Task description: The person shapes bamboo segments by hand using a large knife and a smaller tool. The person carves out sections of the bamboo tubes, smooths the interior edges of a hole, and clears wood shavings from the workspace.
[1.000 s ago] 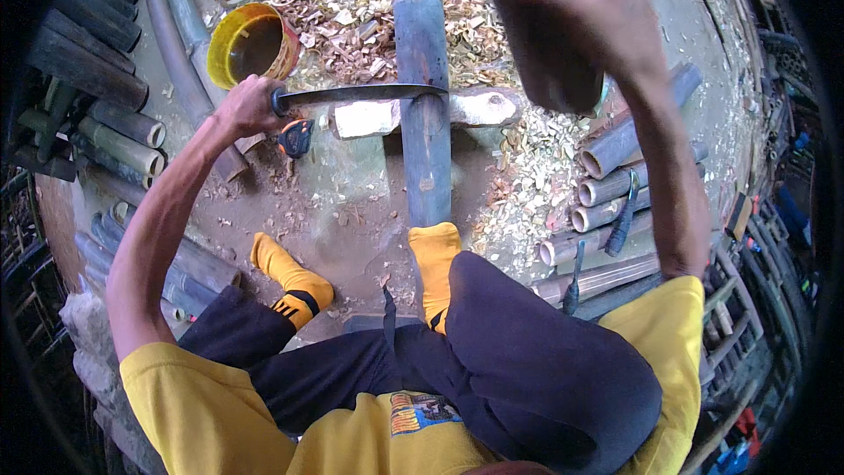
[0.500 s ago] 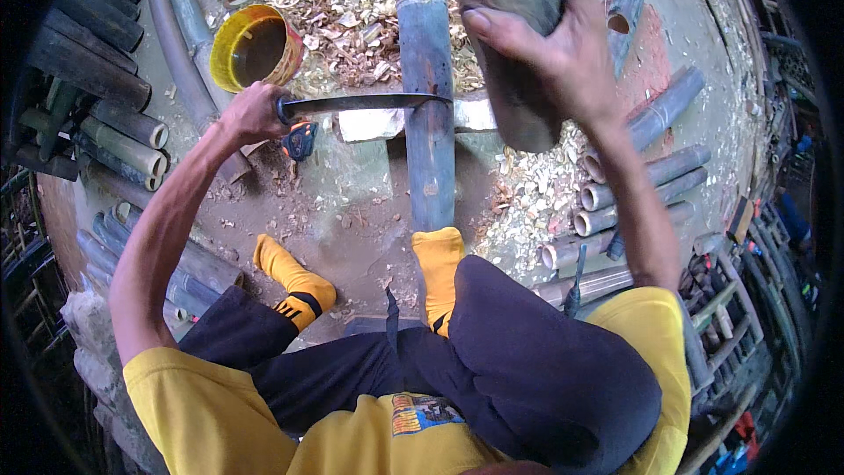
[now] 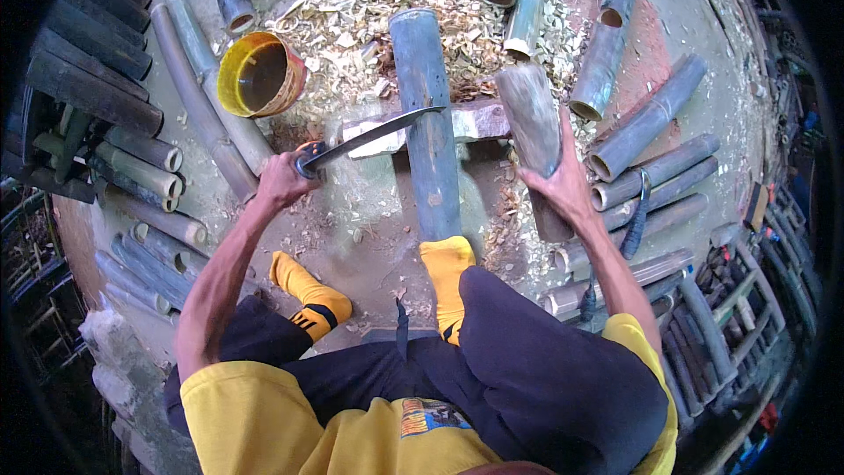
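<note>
My left hand (image 3: 286, 179) is closed round the dark handle of a long, curved-blade knife (image 3: 371, 137). Its blade points right, and its tip end lies over a thick grey-blue bamboo tube (image 3: 427, 158). The tube rests across a pale block (image 3: 479, 122), its near end by my yellow-socked foot (image 3: 448, 277). To the right of the tube, my right hand (image 3: 564, 186) grips a thick wooden club (image 3: 532, 114) from its right side. The club is held above the floor, apart from the knife.
Wood chips (image 3: 352, 9) cover the floor beyond the block. A yellow bucket (image 3: 230, 79) stands at the left. Several bamboo tubes (image 3: 651, 127) lie to the right, and others are stacked at the far left (image 3: 92, 84). A slatted wooden frame (image 3: 716, 334) is at lower right.
My right hand has come down and slightly nearer with the club. My left hand has moved nearer and right, tilting the knife so its tip points up toward the far side.
</note>
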### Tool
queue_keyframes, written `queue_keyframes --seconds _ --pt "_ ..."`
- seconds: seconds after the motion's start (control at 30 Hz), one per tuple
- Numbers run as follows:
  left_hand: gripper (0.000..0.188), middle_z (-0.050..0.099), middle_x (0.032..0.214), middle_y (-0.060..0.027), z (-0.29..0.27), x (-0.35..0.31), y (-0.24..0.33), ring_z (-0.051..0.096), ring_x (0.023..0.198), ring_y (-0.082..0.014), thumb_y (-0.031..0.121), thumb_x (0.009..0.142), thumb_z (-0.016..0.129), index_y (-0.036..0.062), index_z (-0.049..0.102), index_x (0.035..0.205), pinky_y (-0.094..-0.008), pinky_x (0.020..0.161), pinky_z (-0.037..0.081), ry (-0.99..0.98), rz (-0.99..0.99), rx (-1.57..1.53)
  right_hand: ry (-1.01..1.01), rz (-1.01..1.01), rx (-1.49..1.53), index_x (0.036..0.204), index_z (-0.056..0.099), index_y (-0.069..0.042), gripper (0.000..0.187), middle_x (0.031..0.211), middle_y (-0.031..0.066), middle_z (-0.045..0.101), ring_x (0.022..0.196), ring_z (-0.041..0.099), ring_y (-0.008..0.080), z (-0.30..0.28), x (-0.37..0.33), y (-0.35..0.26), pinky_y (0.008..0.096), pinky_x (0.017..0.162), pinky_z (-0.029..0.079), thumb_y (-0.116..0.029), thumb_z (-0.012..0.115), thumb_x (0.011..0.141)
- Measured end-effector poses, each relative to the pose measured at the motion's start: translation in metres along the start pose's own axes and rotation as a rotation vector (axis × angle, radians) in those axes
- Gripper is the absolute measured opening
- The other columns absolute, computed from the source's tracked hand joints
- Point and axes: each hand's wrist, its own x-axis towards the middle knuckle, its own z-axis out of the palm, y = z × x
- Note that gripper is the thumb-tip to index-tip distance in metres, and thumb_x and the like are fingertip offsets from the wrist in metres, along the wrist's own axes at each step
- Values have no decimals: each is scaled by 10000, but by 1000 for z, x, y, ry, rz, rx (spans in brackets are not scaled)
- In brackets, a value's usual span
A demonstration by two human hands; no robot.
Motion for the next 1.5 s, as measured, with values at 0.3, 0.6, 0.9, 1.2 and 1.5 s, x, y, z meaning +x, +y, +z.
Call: queue_keyframes --seconds 0.3,0.6,0.9,1.2,1.5 --pt "373 583 798 -107 -64 -16 36 587 713 -321 160 600 725 81 529 908 -415 602 460 357 171 204 -56 400 -100 1357 246 -1 962 1190 268 503 1104 505 367 5 -87 65 407 945 394 -252 749 576" --pt "283 516 760 -110 -33 -34 33 563 737 -294 118 683 622 62 479 921 -394 649 470 202 333 383 35 303 -55 1280 332 12 848 1144 270 524 1074 519 374 -1 -93 70 410 925 402 -245 752 590" --pt "315 567 784 -131 -43 -11 23 582 725 -358 98 680 597 104 480 973 -455 595 474 18 303 353 -154 -402 -298 1313 321 -32 861 1079 238 569 968 579 353 -23 -70 -8 423 860 466 -253 760 606" --pt "322 557 792 -138 -43 1 21 579 747 -359 99 667 617 88 460 949 -458 615 464 29 320 372 -448 -933 -535 1222 412 -26 710 880 151 582 763 590 293 8 -3 -55 392 627 523 -285 728 643" --pt "287 554 802 -138 -39 4 27 573 760 -365 81 668 614 70 451 905 -450 624 459 26 314 365 -628 -763 -818 1246 330 -57 590 777 131 582 614 599 239 17 28 -47 341 534 526 -197 640 764"
